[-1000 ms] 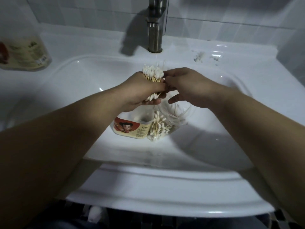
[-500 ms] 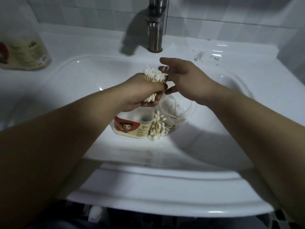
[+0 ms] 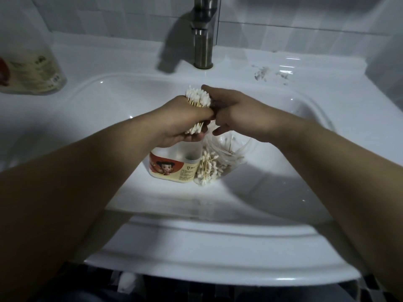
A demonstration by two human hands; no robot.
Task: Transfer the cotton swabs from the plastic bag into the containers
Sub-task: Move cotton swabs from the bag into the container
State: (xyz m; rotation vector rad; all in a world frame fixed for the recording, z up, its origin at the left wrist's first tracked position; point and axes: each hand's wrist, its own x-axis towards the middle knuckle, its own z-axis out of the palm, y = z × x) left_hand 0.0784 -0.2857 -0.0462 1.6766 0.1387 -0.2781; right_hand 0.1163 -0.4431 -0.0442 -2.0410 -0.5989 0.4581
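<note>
Half a second ago the right hand (image 3: 237, 114) was lifted a little, with its fingers spread above the cotton tips. Now it has come back against the bundle (image 3: 199, 99): the index finger (image 3: 207, 88) lies over the top of the tips and the other fingers are folded at the side of the sticks. We cannot tell if these fingers pinch any stick or only press. The left hand (image 3: 181, 123) has not moved. Its fingers are wrapped tight around the middle of the bundle, which stands almost upright, with tips showing above and below the fist. We judge that the person is squaring the bundle so that it enters an opening in one piece, so the drop itself is not yet done. Directly below the left fingers, the container (image 3: 172, 166) with the red label stands in the sink (image 3: 261, 192). Its top looks open and the inside is dark, so we cannot say what it holds. Below the right fingers, touching that container on its right, lies the bag (image 3: 231, 151). Many loose swabs (image 3: 209, 168) are in it, so much of the task remains. Far to the left of the left fingers a second container (image 3: 32, 73) stands on the ledge, but it is blurred and we cannot read its content.
</note>
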